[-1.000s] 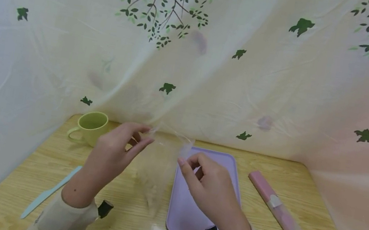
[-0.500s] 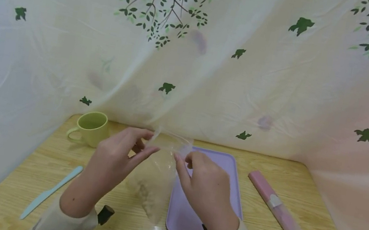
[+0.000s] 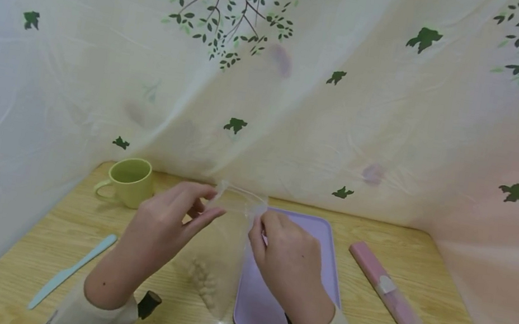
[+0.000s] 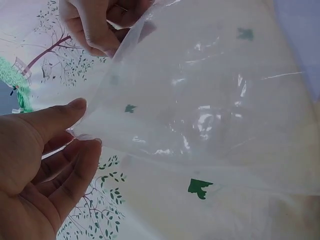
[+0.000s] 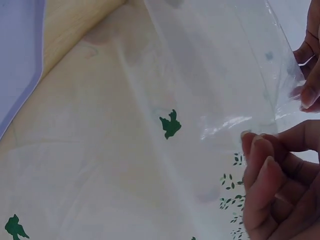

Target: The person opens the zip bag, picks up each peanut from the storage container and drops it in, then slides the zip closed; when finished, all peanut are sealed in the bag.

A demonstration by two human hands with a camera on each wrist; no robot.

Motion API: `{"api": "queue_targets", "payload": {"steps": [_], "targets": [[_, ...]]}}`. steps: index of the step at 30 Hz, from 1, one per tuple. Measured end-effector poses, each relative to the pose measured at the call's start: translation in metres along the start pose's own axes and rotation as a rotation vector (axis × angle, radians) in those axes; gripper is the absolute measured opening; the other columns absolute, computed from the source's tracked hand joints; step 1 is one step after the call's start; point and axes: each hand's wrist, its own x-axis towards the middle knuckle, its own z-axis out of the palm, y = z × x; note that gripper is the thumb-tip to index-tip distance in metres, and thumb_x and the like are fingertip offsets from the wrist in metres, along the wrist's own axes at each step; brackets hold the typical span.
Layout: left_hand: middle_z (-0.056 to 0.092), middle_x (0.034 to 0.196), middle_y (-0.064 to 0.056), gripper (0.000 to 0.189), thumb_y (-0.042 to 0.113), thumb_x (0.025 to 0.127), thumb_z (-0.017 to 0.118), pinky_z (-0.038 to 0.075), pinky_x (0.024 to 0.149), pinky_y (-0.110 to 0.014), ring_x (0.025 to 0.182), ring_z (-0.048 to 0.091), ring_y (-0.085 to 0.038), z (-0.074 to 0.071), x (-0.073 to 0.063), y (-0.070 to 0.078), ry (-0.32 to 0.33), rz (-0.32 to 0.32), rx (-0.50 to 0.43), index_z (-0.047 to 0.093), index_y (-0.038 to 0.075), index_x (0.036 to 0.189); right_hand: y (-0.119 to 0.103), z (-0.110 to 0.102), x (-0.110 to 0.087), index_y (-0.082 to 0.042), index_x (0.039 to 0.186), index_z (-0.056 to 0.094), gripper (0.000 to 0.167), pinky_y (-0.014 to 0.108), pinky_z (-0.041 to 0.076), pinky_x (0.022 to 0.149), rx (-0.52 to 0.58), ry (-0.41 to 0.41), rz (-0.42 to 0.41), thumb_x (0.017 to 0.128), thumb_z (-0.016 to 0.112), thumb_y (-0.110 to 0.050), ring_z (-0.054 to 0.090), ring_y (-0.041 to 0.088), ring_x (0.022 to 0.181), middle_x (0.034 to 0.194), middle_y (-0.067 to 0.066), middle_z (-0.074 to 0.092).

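A clear plastic bag (image 3: 229, 236) hangs upright between both hands, its mouth at the top. Several small pale lumps (image 3: 203, 282) lie near its bottom. My left hand (image 3: 168, 221) pinches the left end of the mouth; in the left wrist view that corner of the bag (image 4: 190, 110) sits between thumb and fingers of the left hand (image 4: 45, 170). On the other side, my right hand (image 3: 291, 263) pinches the bag's right edge just below the mouth. The right wrist view shows fingertips of the right hand (image 5: 280, 185) gathered at the film.
Behind and beneath the right hand lies a lilac tray (image 3: 260, 315). To its right is a pink wrapped bundle (image 3: 387, 289). At the left are a green mug (image 3: 130, 182) and a light blue plastic knife (image 3: 71, 271). A patterned curtain (image 3: 298, 111) hangs behind the wooden table (image 3: 443, 287).
My right hand has moved in to the bag, and its thumb and fingers have come together on the bag's edge. My left hand has shifted slightly to the right and down.
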Motion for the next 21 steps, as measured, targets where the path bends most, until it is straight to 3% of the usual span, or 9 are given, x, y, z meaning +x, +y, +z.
{"api": "queue_targets", "payload": {"steps": [3, 6, 9, 11, 13, 16, 21], "targets": [[0.079, 0.101, -0.011, 0.061, 0.059, 0.107, 0.051, 0.064, 0.066, -0.034, 0.081, 0.076, -0.02, -0.002, 0.0, -0.001, -0.017, -0.068, 0.023, 0.071, 0.002, 0.117, 0.001, 0.001, -0.001, -0.014, 0.08, 0.062, 0.018, 0.02, 0.039, 0.043, 0.075, 0.04, -0.04, 0.097, 0.068, -0.014, 0.051, 0.006, 0.051, 0.068, -0.006, 0.062], [0.075, 0.127, -0.015, 0.067, 0.062, 0.107, 0.053, 0.064, 0.094, -0.048, 0.112, 0.073, -0.031, -0.007, 0.0, -0.006, -0.104, -0.238, -0.025, 0.068, 0.002, 0.133, 0.004, 0.003, -0.002, -0.014, 0.083, 0.064, 0.015, 0.018, 0.043, 0.046, 0.175, 0.085, -0.075, 0.098, 0.065, -0.013, 0.053, 0.005, 0.053, 0.071, -0.004, 0.064], [0.056, 0.158, -0.015, 0.064, 0.054, 0.112, 0.048, 0.045, 0.122, -0.062, 0.147, 0.053, -0.039, -0.013, 0.002, -0.016, -0.251, -0.447, -0.148, 0.054, 0.006, 0.154, 0.007, 0.005, -0.003, -0.014, 0.085, 0.066, 0.017, 0.017, 0.046, 0.048, 0.27, 0.12, -0.098, 0.102, 0.062, -0.015, 0.055, 0.004, 0.055, 0.073, -0.004, 0.066], [0.043, 0.17, -0.013, 0.061, 0.048, 0.116, 0.04, 0.034, 0.129, -0.066, 0.158, 0.039, -0.04, -0.016, 0.002, -0.026, -0.365, -0.549, -0.236, 0.043, 0.007, 0.162, 0.009, 0.007, -0.004, -0.014, 0.087, 0.069, 0.019, 0.016, 0.049, 0.05, 0.322, 0.135, -0.113, 0.104, 0.061, -0.016, 0.057, 0.004, 0.056, 0.075, -0.004, 0.068], [0.042, 0.171, -0.013, 0.061, 0.045, 0.118, 0.033, 0.033, 0.129, -0.066, 0.158, 0.04, -0.039, -0.018, 0.001, -0.037, -0.462, -0.601, -0.319, 0.036, 0.009, 0.166, 0.011, 0.009, -0.006, -0.013, 0.09, 0.072, 0.02, 0.016, 0.051, 0.051, 0.356, 0.142, -0.115, 0.105, 0.06, -0.017, 0.059, 0.005, 0.057, 0.079, -0.002, 0.072], [0.056, 0.16, -0.016, 0.059, 0.043, 0.118, 0.034, 0.042, 0.124, -0.064, 0.149, 0.053, -0.039, -0.02, -0.003, -0.051, -0.568, -0.636, -0.441, 0.034, 0.01, 0.167, 0.015, 0.011, -0.009, -0.011, 0.094, 0.074, 0.017, 0.016, 0.052, 0.053, 0.394, 0.14, -0.095, 0.105, 0.062, -0.017, 0.06, 0.006, 0.058, 0.083, 0.0, 0.075], [0.07, 0.136, -0.01, 0.05, 0.039, 0.114, 0.051, 0.059, 0.107, -0.051, 0.127, 0.068, -0.031, -0.021, -0.007, -0.065, -0.62, -0.652, -0.55, 0.048, 0.015, 0.159, 0.022, 0.012, -0.012, -0.008, 0.1, 0.074, 0.006, 0.018, 0.051, 0.052, 0.461, 0.093, -0.015, 0.101, 0.067, -0.009, 0.058, 0.005, 0.057, 0.078, 0.0, 0.071]]}}
